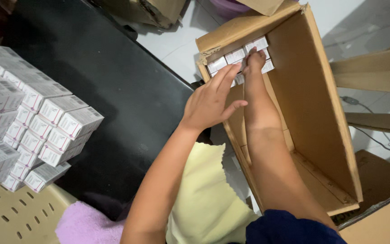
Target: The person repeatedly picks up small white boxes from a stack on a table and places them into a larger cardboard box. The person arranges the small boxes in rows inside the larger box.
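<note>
Person seated, leaning over a large cardboard carton [314, 113] that lies tipped on the floor, open side toward them.

Right hand [254, 61] — arm stretched deep into the carton, fingertips pressed on a row of small white boxes [238, 56] packed against the far wall. Its grip looks narrow, fingers bunched on the edge of one box; whether it pinches that box or only pushes it flush I cannot tell. The reach is long because the row sits at the carton's far end, furthest from the opening.

Left hand [213, 99] — hovers at the carton's near wall, fingers loosely extended and spread, grip wide and holding nothing. The fingertips come close to the same row, seemingly to steady or line up the boxes edge to edge.

The packed boxes stand on end, side by side, touching — a tight fit that leaves no gaps along that wall.

On the black tabletop [113, 81] to the left, well apart from the carton, a tall stack of the same white boxes [32, 126] stands in stepped tiers, ends facing out, within arm's reach of the left side.

Nearer the person: a yellow cloth [204, 199] across the lap, a pink towel [86, 223] and a beige slotted plastic seat [19, 212] beside it. More flattened cardboard [375, 68] lies on the right.
</note>
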